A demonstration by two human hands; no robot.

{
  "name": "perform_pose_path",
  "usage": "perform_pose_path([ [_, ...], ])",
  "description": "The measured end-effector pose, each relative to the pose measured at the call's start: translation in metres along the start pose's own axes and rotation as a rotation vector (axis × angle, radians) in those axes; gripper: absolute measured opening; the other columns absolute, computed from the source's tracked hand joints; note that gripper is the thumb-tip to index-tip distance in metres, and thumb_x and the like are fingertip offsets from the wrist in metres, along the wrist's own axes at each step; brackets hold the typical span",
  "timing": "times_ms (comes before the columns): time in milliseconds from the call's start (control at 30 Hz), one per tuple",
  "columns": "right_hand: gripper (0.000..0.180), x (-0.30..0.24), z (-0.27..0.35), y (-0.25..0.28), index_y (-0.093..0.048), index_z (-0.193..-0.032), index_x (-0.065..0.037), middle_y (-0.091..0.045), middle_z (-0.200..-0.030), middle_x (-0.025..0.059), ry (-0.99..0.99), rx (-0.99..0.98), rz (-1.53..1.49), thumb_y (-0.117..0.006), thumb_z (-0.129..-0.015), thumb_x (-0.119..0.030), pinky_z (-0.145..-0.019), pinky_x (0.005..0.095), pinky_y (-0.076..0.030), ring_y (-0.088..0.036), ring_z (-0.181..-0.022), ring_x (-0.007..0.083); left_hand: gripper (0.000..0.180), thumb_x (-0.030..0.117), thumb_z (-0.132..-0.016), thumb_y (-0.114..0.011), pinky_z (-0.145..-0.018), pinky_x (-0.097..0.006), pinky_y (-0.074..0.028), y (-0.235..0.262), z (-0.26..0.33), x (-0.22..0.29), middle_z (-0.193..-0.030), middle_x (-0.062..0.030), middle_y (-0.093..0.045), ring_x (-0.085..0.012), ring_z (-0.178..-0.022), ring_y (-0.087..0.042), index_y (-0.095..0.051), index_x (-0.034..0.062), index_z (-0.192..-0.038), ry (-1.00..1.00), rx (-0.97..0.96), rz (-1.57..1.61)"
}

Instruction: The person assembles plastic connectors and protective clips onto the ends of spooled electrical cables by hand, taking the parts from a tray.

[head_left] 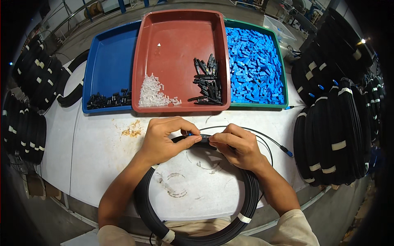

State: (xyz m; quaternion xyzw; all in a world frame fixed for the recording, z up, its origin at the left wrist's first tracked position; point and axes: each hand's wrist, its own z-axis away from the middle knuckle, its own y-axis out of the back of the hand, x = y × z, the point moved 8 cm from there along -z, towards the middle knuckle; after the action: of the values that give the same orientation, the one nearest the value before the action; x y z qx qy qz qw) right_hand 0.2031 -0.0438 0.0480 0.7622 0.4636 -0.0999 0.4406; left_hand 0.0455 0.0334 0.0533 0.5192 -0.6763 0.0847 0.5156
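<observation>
A large coil of black cable (143, 192), bound with white tape bands, rests partly on the table and over my lap. At its far side, my left hand (162, 139) pinches a cable end with a bit of blue connector (189, 133) showing at the fingertips. My right hand (238, 145) has its thumb and fingers closed on the black cable end (205, 138) just to the right. The fingers hide most of this piece. A loose cable end with a blue-tipped connector (286, 151) lies to the right of my right hand.
Ahead stand a blue tray (111, 61) with black parts, a red tray (176, 45) with clear pieces and black connectors, and a green tray (284, 74) of blue connectors. Cable coils (328, 139) are stacked right, and more coils (24, 131) left. Brown crumbs (132, 129) dot the table.
</observation>
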Motion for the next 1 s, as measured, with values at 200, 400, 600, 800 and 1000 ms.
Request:
perform_pose_path([
  [200, 0.027, 0.0, 0.0, -0.002, -0.072, -0.107, -0.006, -0.057, -0.078, 0.0079, 0.01, -0.025, -0.008, -0.076, -0.081, 0.001, -0.059, 0.0369, -0.05, -0.061, -0.066, 0.0234, 0.013, 0.002, -0.079, -0.083, -0.065, -0.026, -0.056, -0.005, 0.001, -0.008, -0.085, -0.0087, -0.077, -0.0154, -0.074, -0.073, -0.078, 0.0026, -0.091, 0.047, -0.04, 0.07],
  [400, 0.027, -0.003, -0.001, -0.005, -0.072, -0.107, -0.006, -0.057, -0.078, 0.0078, 0.012, -0.077, 0.004, -0.077, -0.081, -0.002, -0.06, 0.0374, -0.051, -0.06, -0.065, 0.0243, 0.014, -0.004, -0.076, -0.082, -0.067, -0.029, -0.058, -0.005, 0.003, 0.006, -0.085, -0.0112, -0.078, -0.0195, -0.073, -0.074, -0.078, 0.0001, -0.088, -0.159, -0.026, 0.051],
  [600, 0.026, -0.001, -0.005, -0.005, -0.074, -0.099, -0.006, -0.06, -0.074, 0.0041, -0.008, -0.082, -0.053, -0.079, -0.075, 0.001, -0.054, 0.0316, -0.046, -0.058, -0.06, 0.0165, 0.016, -0.006, -0.073, -0.083, -0.068, -0.029, -0.059, -0.005, 0.004, 0.015, -0.085, -0.0135, -0.078, -0.0208, -0.075, -0.075, -0.077, -0.0017, -0.087, -0.224, -0.009, 0.042],
  [800, 0.025, -0.001, -0.01, -0.008, -0.07, -0.104, -0.005, -0.062, -0.08, 0.0081, -0.043, -0.162, -0.113, -0.076, -0.08, -0.003, -0.064, 0.0372, -0.053, -0.063, -0.069, 0.0261, 0.017, -0.007, -0.072, -0.083, -0.068, -0.029, -0.059, -0.004, 0.005, 0.013, -0.085, -0.0134, -0.078, -0.0203, -0.076, -0.076, -0.078, -0.0014, -0.087, -0.226, 0.0, 0.022],
  [1000, 0.018, 0.0, -0.013, -0.01, -0.071, -0.093, -0.005, -0.061, -0.073, 0.0043, 0.006, -0.112, -0.103, -0.08, -0.078, -0.001, -0.054, 0.0321, -0.045, -0.057, -0.06, 0.0167, 0.018, -0.007, -0.073, -0.082, -0.069, -0.029, -0.058, -0.004, 0.004, 0.007, -0.086, -0.0124, -0.078, -0.019, -0.075, -0.075, -0.079, 0.0002, -0.089, -0.161, -0.007, 0.074],
])
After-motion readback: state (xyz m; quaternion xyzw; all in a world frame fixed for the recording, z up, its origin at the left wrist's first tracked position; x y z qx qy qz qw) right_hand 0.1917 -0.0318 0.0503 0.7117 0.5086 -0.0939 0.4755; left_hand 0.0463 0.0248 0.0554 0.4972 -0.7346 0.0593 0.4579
